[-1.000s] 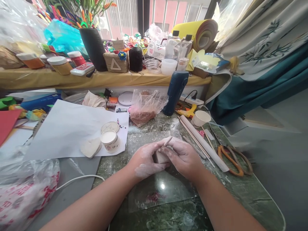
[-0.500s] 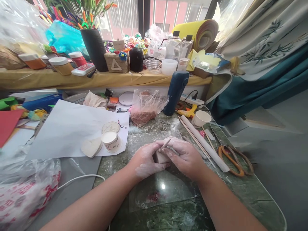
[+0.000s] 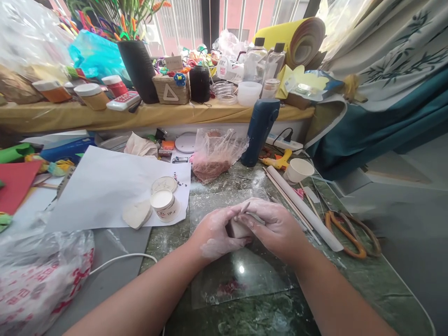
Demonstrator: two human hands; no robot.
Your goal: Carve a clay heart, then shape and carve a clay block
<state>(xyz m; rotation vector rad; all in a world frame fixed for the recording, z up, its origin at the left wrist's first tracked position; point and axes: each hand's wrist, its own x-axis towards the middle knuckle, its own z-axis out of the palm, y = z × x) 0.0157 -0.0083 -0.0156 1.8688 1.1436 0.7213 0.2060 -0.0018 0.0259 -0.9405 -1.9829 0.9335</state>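
Above a clear sheet (image 3: 245, 284) on the table, my hands meet, both coated in white powder. My left hand (image 3: 215, 235) is closed around a smooth grey lump of clay (image 3: 239, 229), much of it hidden by the fingers. My right hand (image 3: 275, 224) curls over the lump's right side. Between its thumb and fingers is a thin, pointed grey piece (image 3: 245, 206); I cannot tell whether it is a tool or clay. Left of the hands stand an open tub of white material (image 3: 164, 205) and a pale heart-shaped slab (image 3: 137, 214), both on white paper (image 3: 105, 186).
Beyond the hands, a plastic bag of reddish-brown clay (image 3: 213, 161) lies by a dark blue bottle (image 3: 261, 133). A white roller (image 3: 304, 207), thin sticks, orange-handled scissors (image 3: 346, 235), a paper cup (image 3: 299, 170) and a yellow glue gun (image 3: 279, 160) are on the right.
The whole view has shifted slightly to the right. My hands keep nearly the same grip on the clay, and the thin piece's tip shows a little less.
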